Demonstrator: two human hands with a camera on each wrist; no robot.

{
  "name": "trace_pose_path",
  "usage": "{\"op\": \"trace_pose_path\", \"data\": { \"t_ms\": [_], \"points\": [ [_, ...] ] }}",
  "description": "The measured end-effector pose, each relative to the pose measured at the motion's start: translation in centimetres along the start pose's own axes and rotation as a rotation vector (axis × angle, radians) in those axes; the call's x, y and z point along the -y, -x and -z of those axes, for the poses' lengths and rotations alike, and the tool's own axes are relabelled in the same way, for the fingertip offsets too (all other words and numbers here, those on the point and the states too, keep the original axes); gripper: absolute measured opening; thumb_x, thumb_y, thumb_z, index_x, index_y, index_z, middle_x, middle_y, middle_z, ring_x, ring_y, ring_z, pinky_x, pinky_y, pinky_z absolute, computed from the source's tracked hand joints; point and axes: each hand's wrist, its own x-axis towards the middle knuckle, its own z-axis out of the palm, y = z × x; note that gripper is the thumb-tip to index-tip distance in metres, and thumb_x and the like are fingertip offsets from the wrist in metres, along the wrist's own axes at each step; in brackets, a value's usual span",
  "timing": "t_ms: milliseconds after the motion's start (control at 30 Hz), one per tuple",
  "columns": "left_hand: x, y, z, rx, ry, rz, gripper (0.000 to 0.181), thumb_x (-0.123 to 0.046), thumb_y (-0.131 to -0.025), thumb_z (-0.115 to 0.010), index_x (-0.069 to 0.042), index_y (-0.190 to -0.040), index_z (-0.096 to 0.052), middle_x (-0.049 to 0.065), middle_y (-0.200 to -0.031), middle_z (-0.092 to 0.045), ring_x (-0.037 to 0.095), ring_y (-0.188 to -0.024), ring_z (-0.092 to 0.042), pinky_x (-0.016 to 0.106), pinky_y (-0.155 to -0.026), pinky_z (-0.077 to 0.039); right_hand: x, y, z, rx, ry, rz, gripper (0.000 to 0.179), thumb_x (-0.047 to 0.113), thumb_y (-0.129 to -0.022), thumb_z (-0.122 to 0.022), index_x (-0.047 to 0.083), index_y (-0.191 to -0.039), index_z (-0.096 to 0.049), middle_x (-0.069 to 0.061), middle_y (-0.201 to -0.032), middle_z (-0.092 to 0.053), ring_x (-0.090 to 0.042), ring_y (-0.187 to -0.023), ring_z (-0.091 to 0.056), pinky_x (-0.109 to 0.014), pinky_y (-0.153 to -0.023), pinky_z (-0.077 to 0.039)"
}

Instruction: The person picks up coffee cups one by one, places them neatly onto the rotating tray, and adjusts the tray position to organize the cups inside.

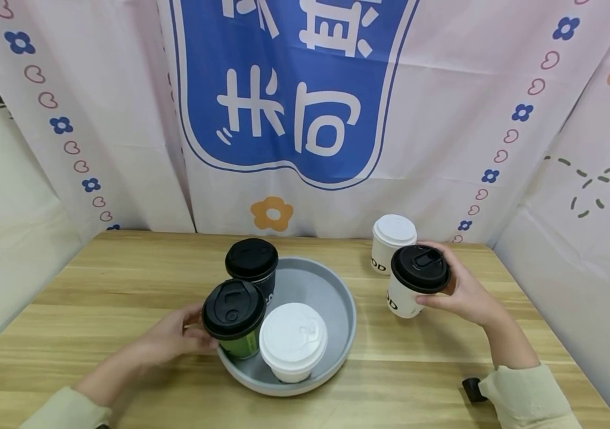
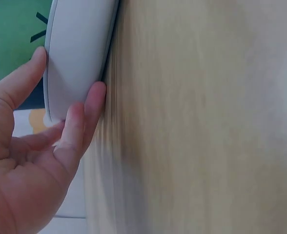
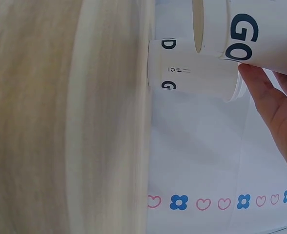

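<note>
My right hand point(image 1: 463, 292) grips a white paper cup with a black lid point(image 1: 421, 271), raised off the table. In the right wrist view, the cup's printed side point(image 3: 263, 34) is near the fingers. Just behind it stands a white cup with a white lid point(image 1: 394, 238). My left hand point(image 1: 173, 336) holds the left edge of a round grey tray point(image 1: 332, 292), thumb at the rim and fingertips low on the outer wall point(image 2: 77, 58). In the tray are a green cup with a black lid point(image 1: 235, 319), a dark cup with a black lid point(image 1: 252, 262) and a white-lidded cup point(image 1: 293, 339).
The wooden table point(image 1: 123, 274) reaches back to a printed curtain point(image 1: 444, 119). Pale cloth walls point(image 1: 594, 268) border both sides. A small black object point(image 1: 474, 389) is at the right sleeve.
</note>
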Motion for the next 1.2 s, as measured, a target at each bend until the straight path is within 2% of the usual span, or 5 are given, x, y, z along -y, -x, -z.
{"op": "trace_pose_path", "data": {
  "t_ms": [300, 533, 767, 933, 1200],
  "points": [
    [0.2, -0.7, 0.9, 0.044, -0.033, 0.002, 0.075, -0.015, -0.088, -0.075, 0.008, -0.148, -0.036, 0.021, -0.126, -0.06, 0.02, -0.099, -0.069, 0.022, -0.085, -0.056, 0.1, 0.1, 0.0, -0.01, -0.003, 0.003, 0.093, -0.022, -0.072, -0.073, -0.001, -0.15, -0.027, 0.009, -0.141, -0.048, -0.003, -0.121, -0.056, -0.02, -0.092, -0.055],
    [0.2, -1.3, 1.3, 0.095, -0.01, -0.045, 0.062, -0.01, -0.089, -0.073, 0.012, -0.139, -0.044, 0.019, -0.121, -0.062, 0.014, -0.099, -0.069, 0.024, -0.084, -0.057, 0.3, 0.1, 0.0, -0.011, -0.007, -0.002, 0.093, -0.022, -0.072, -0.073, -0.002, -0.15, -0.026, 0.009, -0.141, -0.048, -0.003, -0.121, -0.056, -0.02, -0.092, -0.055],
    [0.2, -1.7, 2.0, 0.114, -0.079, -0.055, 0.056, -0.015, -0.09, -0.073, 0.01, -0.135, -0.05, 0.017, -0.123, -0.063, 0.007, -0.104, -0.067, 0.019, -0.09, -0.053, 0.4, 0.1, 0.0, -0.013, -0.001, -0.009, 0.093, -0.021, -0.072, -0.073, -0.001, -0.15, -0.027, 0.008, -0.141, -0.048, -0.003, -0.121, -0.056, -0.02, -0.092, -0.055],
    [0.1, -2.1, 2.4, 0.121, -0.115, -0.051, 0.05, -0.016, -0.089, -0.074, 0.009, -0.128, -0.053, 0.015, -0.116, -0.065, 0.011, -0.1, -0.066, 0.021, -0.088, -0.054, 0.5, 0.0, 0.0, -0.015, 0.004, -0.006, 0.093, -0.021, -0.072, -0.073, -0.001, -0.15, -0.027, 0.009, -0.141, -0.048, -0.003, -0.121, -0.056, -0.02, -0.092, -0.055],
    [0.0, -2.5, 3.0, 0.138, -0.116, -0.039, 0.05, -0.014, -0.088, -0.075, 0.009, -0.125, -0.052, 0.013, -0.111, -0.063, 0.014, -0.095, -0.064, 0.025, -0.085, -0.055, 0.4, -0.2, -0.1, -0.004, -0.001, 0.005, 0.093, -0.021, -0.072, -0.073, 0.001, -0.151, -0.027, 0.008, -0.141, -0.048, -0.003, -0.122, -0.055, -0.02, -0.094, -0.054]
  ]
}}
